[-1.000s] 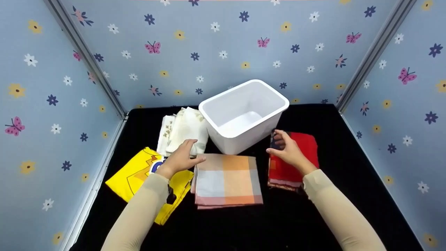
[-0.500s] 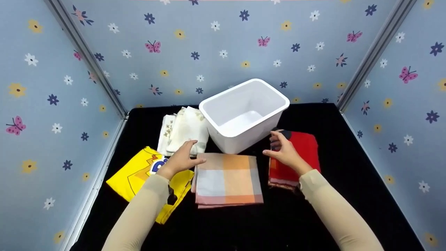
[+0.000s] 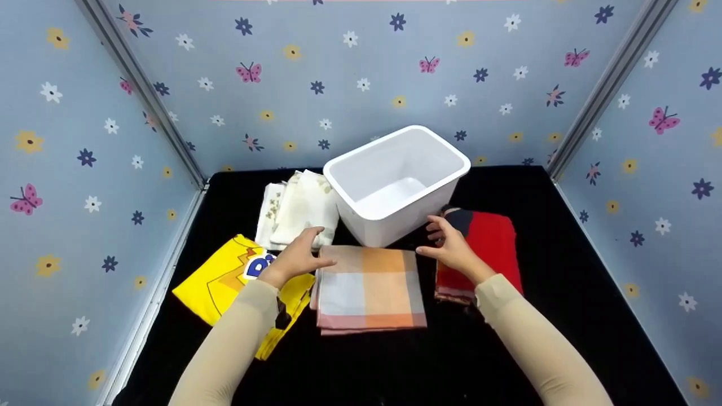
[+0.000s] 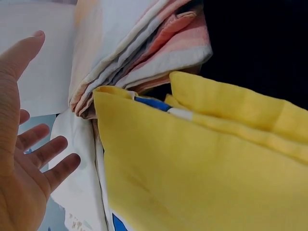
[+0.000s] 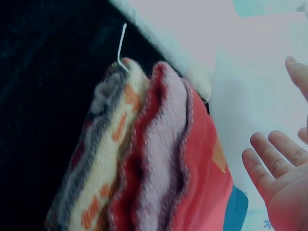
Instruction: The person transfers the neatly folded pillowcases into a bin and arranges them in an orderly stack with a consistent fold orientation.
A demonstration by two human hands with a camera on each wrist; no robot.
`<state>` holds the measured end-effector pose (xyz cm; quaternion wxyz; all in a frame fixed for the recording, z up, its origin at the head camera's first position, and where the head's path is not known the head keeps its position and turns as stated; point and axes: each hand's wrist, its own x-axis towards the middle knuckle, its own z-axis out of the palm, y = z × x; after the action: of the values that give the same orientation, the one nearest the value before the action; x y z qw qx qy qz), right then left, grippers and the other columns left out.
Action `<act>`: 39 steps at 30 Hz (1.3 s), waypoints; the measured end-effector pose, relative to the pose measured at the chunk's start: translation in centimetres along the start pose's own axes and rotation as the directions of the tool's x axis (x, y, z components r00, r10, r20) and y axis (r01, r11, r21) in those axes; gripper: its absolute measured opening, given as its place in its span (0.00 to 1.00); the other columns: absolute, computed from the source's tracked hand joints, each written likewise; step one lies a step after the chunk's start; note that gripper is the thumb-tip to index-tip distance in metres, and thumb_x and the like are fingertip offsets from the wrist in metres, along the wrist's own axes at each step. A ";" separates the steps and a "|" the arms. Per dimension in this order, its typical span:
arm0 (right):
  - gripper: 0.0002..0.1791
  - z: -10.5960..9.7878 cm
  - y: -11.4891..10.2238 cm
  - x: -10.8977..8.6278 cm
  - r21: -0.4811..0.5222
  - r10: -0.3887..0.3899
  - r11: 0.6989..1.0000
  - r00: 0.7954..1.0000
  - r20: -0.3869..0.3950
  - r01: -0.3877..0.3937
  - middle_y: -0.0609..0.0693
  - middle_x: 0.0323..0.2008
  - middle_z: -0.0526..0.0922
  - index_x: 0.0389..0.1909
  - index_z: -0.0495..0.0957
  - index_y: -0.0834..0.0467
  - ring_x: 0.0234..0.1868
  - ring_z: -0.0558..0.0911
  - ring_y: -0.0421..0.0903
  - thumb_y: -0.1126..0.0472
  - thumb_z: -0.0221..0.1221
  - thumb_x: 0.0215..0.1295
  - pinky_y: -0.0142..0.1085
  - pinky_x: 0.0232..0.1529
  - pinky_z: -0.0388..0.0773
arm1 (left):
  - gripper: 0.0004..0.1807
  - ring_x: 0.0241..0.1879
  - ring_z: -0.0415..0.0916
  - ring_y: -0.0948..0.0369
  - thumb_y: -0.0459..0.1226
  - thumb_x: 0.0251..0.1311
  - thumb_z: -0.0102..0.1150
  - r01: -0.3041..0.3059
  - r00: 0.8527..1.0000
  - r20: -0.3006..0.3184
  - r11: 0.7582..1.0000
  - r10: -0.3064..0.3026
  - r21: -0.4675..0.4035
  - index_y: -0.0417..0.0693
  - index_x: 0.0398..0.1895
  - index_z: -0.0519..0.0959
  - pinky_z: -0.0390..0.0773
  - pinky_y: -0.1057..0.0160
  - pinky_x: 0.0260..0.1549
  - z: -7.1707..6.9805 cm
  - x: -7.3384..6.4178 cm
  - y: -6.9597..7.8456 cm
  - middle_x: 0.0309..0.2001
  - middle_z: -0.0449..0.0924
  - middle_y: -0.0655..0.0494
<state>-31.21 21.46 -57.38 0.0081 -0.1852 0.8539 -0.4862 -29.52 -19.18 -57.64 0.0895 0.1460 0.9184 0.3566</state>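
My left hand (image 3: 298,256) hovers between the yellow folded cloth (image 3: 217,282) and the checked folded cloth (image 3: 372,290), its fingers spread and holding nothing. In the left wrist view the thumb and fingers stand apart, beside the yellow cloth (image 4: 202,163). My right hand (image 3: 451,245), also relaxed with the thumb apart, is over the left part of the red folded cloth (image 3: 496,242). The right wrist view has that hand (image 5: 284,178) bare of any object, with the red cloth's layered, fuzzy edges (image 5: 159,154) beside it.
A white plastic bin (image 3: 389,225) stands at the back centre; no cloth shows inside. Folded white cloths (image 3: 307,208) lie to its left, against its side. Patterned walls (image 3: 361,67) enclose the black-covered table (image 3: 468,361) at the back and both sides.
My right hand has shifted a little left, uncovering more of the red cloth's dark corner. The left hand stays almost in place. The cloths and bin have not been moved.
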 end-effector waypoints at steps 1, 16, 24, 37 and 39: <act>0.47 0.2 0.0 0.1 -0.002 0.000 1.000 1.000 0.006 0.000 0.62 0.58 0.73 0.71 0.61 0.61 0.55 0.78 0.58 0.55 0.73 0.53 0.55 0.55 0.76 | 0.51 0.73 0.55 0.49 0.54 0.54 0.69 0.000 1.000 0.004 1.000 0.000 0.000 0.48 0.76 0.53 0.60 0.46 0.69 0.1 0.0 0.1 0.74 0.55 0.46; 0.47 2.4 0.4 0.5 -0.100 0.033 0.995 0.992 0.118 -0.021 0.65 0.61 0.71 0.71 0.61 0.61 0.57 0.76 0.59 0.55 0.73 0.53 0.54 0.56 0.76 | 0.51 0.71 0.59 0.49 0.51 0.52 0.72 0.004 0.999 0.047 1.000 -0.004 0.010 0.45 0.75 0.56 0.61 0.49 0.69 1.1 1.2 0.6 0.73 0.59 0.47; 0.47 3.4 0.7 0.6 -0.123 0.062 0.992 0.984 0.169 -0.041 0.64 0.62 0.71 0.71 0.61 0.60 0.60 0.74 0.59 0.56 0.74 0.52 0.53 0.57 0.75 | 0.53 0.66 0.66 0.48 0.51 0.47 0.75 -0.031 0.997 0.074 0.997 0.026 0.072 0.39 0.73 0.59 0.63 0.51 0.68 1.6 1.9 0.2 0.69 0.65 0.42; 0.45 4.9 0.8 0.9 -0.188 0.073 0.981 0.978 0.195 -0.035 0.64 0.61 0.73 0.68 0.65 0.61 0.60 0.74 0.60 0.57 0.75 0.50 0.52 0.59 0.74 | 0.50 0.63 0.69 0.48 0.47 0.45 0.76 -0.023 0.997 0.077 0.997 0.018 0.069 0.37 0.70 0.63 0.67 0.51 0.66 1.8 2.5 -0.1 0.65 0.70 0.41; 0.45 5.1 0.9 0.9 -0.205 0.075 0.978 0.978 0.194 -0.035 0.64 0.60 0.74 0.68 0.66 0.61 0.60 0.75 0.59 0.56 0.75 0.49 0.52 0.58 0.74 | 0.49 0.62 0.69 0.48 0.46 0.45 0.76 -0.038 0.997 0.069 0.997 0.033 0.070 0.36 0.69 0.64 0.68 0.50 0.64 1.9 2.6 -0.2 0.64 0.71 0.40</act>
<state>-31.35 17.38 -60.65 0.0891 -0.2094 0.8983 -0.3759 -31.48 -17.25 -59.30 0.1087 0.1775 0.9243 0.3198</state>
